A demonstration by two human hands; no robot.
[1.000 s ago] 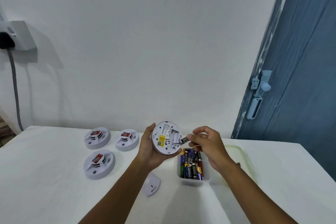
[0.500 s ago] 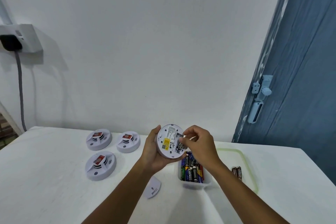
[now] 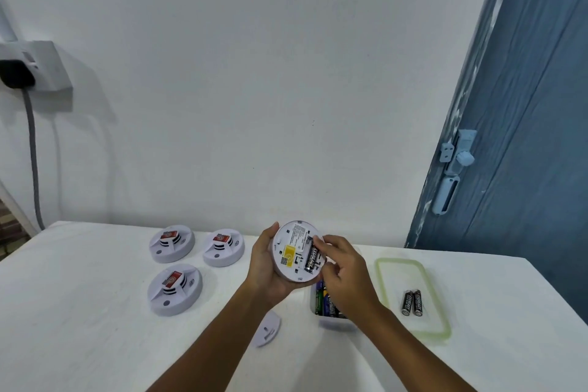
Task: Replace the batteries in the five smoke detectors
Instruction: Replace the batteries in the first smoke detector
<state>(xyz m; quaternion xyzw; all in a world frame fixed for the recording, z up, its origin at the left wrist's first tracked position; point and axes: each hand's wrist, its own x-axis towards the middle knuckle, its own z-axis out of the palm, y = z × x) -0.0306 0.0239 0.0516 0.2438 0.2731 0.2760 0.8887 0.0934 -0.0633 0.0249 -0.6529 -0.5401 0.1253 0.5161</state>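
White smoke detector (image 3: 291, 256) in left hand (image 3: 265, 267), right hand (image 3: 342, 270) pressing battery (image 3: 311, 259)

White detectors (image 3: 174, 289) (red tabs), black batteries (image 3: 412, 302), green-rimmed lid (image 3: 383, 283), blue door (image 3: 525, 137)

- White table (image 3: 79, 312), foreground; its far edge meets the wall.
- Plain white wall (image 3: 238, 73) behind the table, evenly lit, with faint shadows cast to the right of its fittings.
- White socket box (image 3: 47, 65), on the wall above the table's left end; black plug (image 3: 16, 73) seated in it, grey cable (image 3: 33, 162) hanging down toward the table's left corner.
- Blue door (image 3: 525, 153), right of the table, bearing a pale blue latch (image 3: 453, 169) near its left edge.
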